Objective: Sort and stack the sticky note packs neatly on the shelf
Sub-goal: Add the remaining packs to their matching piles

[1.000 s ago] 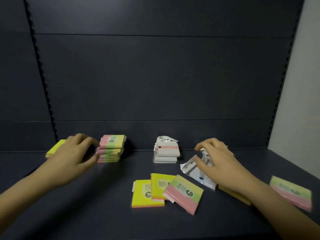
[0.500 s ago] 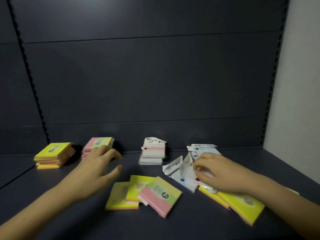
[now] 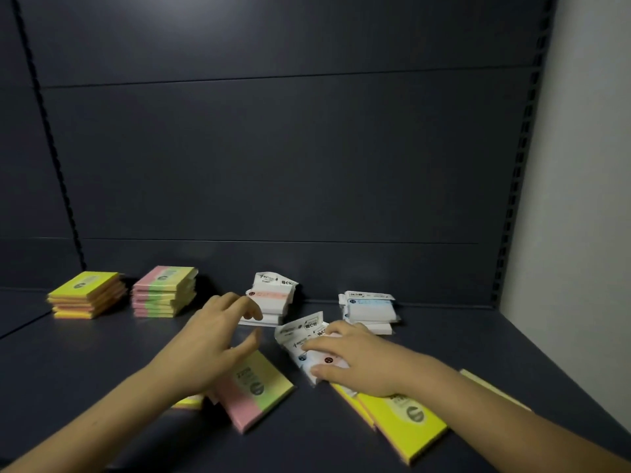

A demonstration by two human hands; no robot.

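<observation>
Two sorted stacks stand at the shelf's back left: yellow sticky note packs (image 3: 85, 295) and pink-green-yellow packs (image 3: 164, 291). Further right are a white stack with a red label (image 3: 273, 298) and a white stack with a blue label (image 3: 370, 312). My left hand (image 3: 211, 343) hovers with fingers spread above a loose pink-green-yellow pack (image 3: 256, 394). My right hand (image 3: 351, 363) lies on the loose white packs (image 3: 304, 336), fingers on top and thumb against the near edge, gripping them.
A loose yellow pack (image 3: 403, 425) lies under my right wrist. Another pack (image 3: 491, 387) sits further right, and a yellow one (image 3: 187, 401) peeks from under my left arm. The dark shelf back panel (image 3: 273, 165) and a pale side wall (image 3: 580, 233) bound the space.
My left hand has left the back-left stacks and moved right and nearer, over the loose packs in the middle. My right hand has stayed on the loose white packs.
</observation>
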